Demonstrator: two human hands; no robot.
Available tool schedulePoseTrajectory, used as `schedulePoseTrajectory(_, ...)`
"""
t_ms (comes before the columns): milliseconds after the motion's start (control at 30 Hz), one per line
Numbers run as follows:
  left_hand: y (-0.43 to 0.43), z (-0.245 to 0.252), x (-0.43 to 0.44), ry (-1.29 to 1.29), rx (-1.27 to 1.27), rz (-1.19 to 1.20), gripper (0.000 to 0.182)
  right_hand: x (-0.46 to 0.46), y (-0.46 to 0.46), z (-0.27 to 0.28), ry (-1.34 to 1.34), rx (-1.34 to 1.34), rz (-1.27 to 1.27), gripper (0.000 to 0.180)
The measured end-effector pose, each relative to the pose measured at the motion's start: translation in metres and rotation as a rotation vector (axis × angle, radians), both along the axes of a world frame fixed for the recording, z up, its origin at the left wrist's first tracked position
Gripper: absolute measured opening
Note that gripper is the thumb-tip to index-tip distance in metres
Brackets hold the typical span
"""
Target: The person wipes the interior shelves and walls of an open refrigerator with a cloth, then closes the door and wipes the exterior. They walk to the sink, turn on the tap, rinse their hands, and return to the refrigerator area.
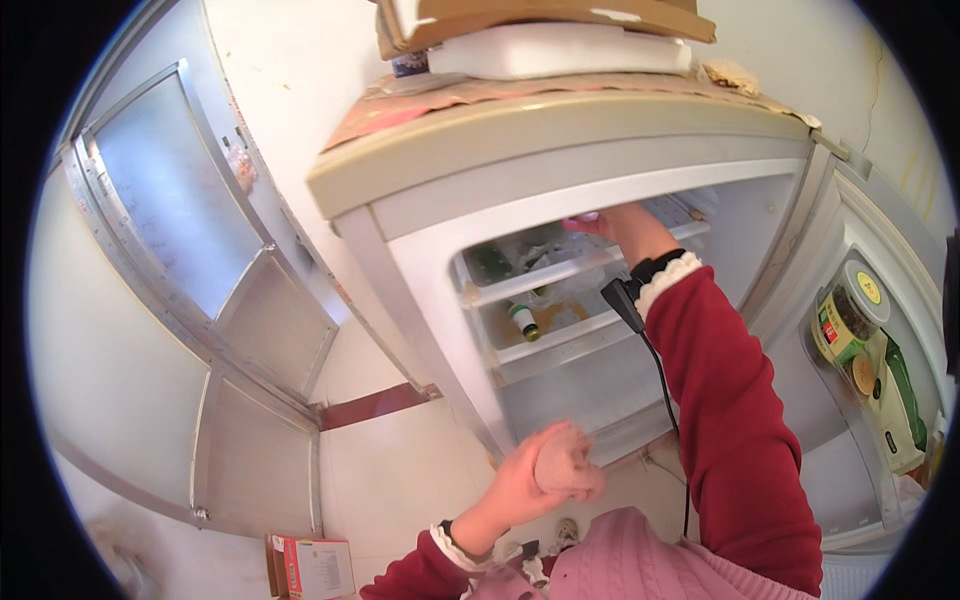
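Observation:
An open refrigerator (420, 285) stands before me. My right hand (619, 221) reaches into its top compartment above the upper shelf (551, 277). Something pink shows at its fingertips, but the cabinet's upper edge partly hides them, so I cannot tell whether it grips anything. Lower down, outside the cabinet, my left hand (517, 476) holds a crumpled pinkish cloth (568, 466). A small bottle with a dark cap (523, 321) lies tilted on the shelf below, beside a yellowish-brown stain (566, 316). A black strap with a cable (660, 375) circles my right wrist.
The refrigerator door (795, 442) hangs open at right, carrying a clear plastic jar (851, 311) and a green-and-white bag (900, 409). Cardboard (555, 16) and white foam (555, 52) lie on top. A metal-framed door (180, 195) stands left; a red-and-white box (322, 568) sits on the floor.

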State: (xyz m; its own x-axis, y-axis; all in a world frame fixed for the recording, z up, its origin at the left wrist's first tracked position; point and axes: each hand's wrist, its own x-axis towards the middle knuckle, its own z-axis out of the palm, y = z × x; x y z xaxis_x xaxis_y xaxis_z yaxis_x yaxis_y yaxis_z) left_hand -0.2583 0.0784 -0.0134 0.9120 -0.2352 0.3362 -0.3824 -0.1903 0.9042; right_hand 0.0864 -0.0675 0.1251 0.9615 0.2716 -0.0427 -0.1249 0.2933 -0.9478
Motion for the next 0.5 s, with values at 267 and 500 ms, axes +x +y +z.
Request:
schedulePoseTrajectory(267, 0.031, 0.009, -0.04, -0.006, 0.078, 0.094, 0.076, -0.027, 0.015, 0.013, -0.196, 0.099, -0.112, 0.027)
schedulePoseTrajectory(500, 0.052, 0.005, -0.055, 0.01, 0.04, 0.093, 0.075, -0.032, -0.016, 0.018, 0.004, -0.109, -0.076, 0.024)
